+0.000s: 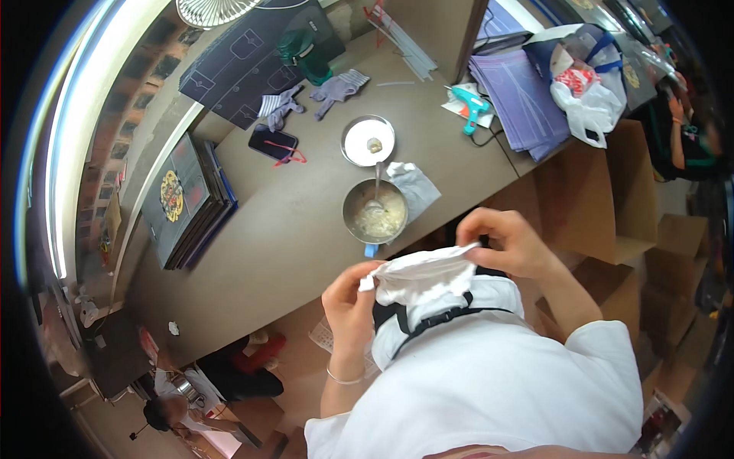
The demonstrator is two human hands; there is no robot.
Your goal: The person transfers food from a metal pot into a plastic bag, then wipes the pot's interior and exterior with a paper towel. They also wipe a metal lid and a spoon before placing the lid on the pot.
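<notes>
Both my hands hold a piece of white cloth [428, 274] stretched between them, in front of my waist. My left hand [350, 300] pinches its left end, while my right hand [506, 242] has the right corner between thumb and fingers. Whether the cloth belongs to my white shirt [505, 390] I cannot tell. Just beyond it on the table, a metal mug [348, 218] with a blue handle contains pale food, and a spoon [378, 174] leans in it. Behind the mug lies a round metal lid or dish [348, 149] with a small lump on it. A crumpled white tissue [417, 191] lies beside the mug.
The grey table [267, 229] carries striped gloves [336, 92], a phone [273, 144], a green bottle [306, 57], a stack of dark boards [187, 206] and a teal glue gun [470, 107]. Cardboard boxes [573, 195] stand right. Another person [183, 405] sits at lower left.
</notes>
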